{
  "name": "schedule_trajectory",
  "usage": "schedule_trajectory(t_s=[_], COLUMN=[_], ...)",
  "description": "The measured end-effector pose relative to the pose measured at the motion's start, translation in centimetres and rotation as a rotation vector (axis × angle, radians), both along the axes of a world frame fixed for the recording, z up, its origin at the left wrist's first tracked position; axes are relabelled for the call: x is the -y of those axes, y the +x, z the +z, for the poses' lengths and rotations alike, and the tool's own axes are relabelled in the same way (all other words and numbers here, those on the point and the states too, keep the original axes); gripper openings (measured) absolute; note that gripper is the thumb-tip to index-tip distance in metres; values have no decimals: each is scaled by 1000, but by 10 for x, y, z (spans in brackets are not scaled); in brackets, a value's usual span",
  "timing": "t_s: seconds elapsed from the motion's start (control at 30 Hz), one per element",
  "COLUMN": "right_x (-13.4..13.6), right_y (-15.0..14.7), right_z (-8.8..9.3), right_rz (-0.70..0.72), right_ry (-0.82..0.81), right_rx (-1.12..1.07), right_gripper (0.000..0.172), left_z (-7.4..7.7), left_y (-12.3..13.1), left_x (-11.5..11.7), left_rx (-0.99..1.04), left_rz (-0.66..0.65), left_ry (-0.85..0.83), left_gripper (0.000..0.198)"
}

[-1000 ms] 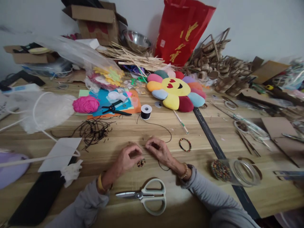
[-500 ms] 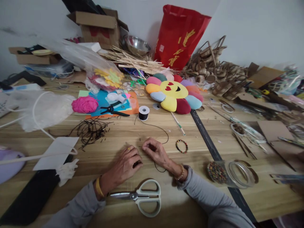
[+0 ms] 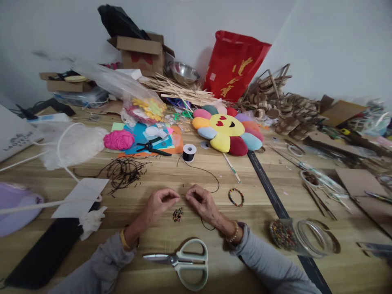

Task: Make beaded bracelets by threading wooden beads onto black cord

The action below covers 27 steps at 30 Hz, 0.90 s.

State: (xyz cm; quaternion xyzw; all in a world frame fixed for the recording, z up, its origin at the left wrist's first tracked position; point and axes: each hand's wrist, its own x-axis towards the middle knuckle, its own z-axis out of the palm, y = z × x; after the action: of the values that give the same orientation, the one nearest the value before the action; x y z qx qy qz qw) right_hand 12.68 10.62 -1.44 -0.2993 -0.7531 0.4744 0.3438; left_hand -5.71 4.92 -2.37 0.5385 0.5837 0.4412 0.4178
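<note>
Thin black cord (image 3: 218,184) curves from a round white-rimmed spool (image 3: 189,150) to the bare right hand (image 3: 203,204), pinching its tip; the left hand (image 3: 157,206) seems pinched, contents too small to tell, near multicoloured round beads (image 3: 177,214).

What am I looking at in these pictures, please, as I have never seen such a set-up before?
There is no machine here: a person works with two bare hands. Every picture comes from one camera worn on the head, looking forward and down. The right hand seems to pinch black cord, running from a spool farther back on the wooden table. The left hand has its fingertips pinched together; whether they hold anything is too small to tell. A little pile of beads lies just below, with scissors nearer the person. To the right lies a beaded bracelet; behind, a flower cushion.
</note>
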Motion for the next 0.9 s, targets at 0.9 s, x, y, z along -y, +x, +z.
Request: schedule_trajectory(t_s=[0.9], right_x=[4], right_y=[1], right_z=[-9], right_rz=[54], right_ry=[268], right_rx=[82], right_gripper=[15], left_z=[5], left_y=[-5], left_x=[-3], left_rx=[85], left_rz=[-53], left_ry=[-17], left_gripper=[14])
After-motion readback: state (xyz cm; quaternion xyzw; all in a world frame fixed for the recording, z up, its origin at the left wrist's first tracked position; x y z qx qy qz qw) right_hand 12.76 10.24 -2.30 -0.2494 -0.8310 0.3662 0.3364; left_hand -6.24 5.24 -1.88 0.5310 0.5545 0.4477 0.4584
